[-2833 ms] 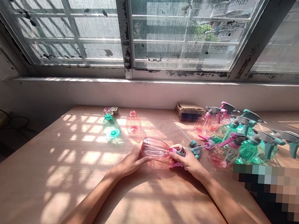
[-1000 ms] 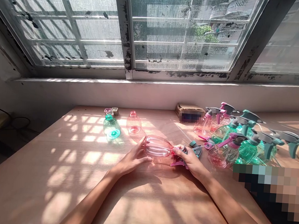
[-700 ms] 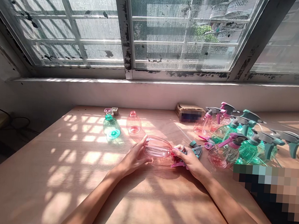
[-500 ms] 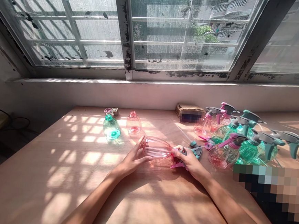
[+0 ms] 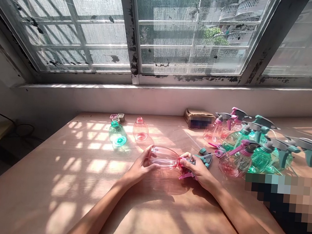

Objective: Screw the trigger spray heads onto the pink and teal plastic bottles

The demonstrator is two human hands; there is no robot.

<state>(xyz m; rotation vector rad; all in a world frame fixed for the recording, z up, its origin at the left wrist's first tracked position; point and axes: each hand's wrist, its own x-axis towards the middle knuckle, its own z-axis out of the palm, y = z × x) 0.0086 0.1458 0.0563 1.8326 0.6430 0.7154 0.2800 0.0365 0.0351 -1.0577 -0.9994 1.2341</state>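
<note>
A clear pink spray bottle (image 5: 165,157) lies sideways in the air above the table, its base to the left and its neck to the right. My left hand (image 5: 143,166) is wrapped round the base end. At the neck, my right hand (image 5: 194,167) is closed on a pink and grey trigger spray head (image 5: 186,174), partly hidden by the fingers. The head meets the bottle's neck; how far it is screwed on I cannot tell. Just behind my right hand lies a loose teal and grey spray head (image 5: 206,157).
Left of the hands stand a green bottle (image 5: 118,135) and a pink bottle (image 5: 140,130) without heads, by small square pieces (image 5: 117,118). A cardboard box (image 5: 199,119) sits at the back. Several bottles with spray heads (image 5: 262,154) crowd the right; nearby is a blurred-out area (image 5: 286,206).
Both hands keep hold of the bottle and the spray head, with little movement. The whole view has shifted slightly.
</note>
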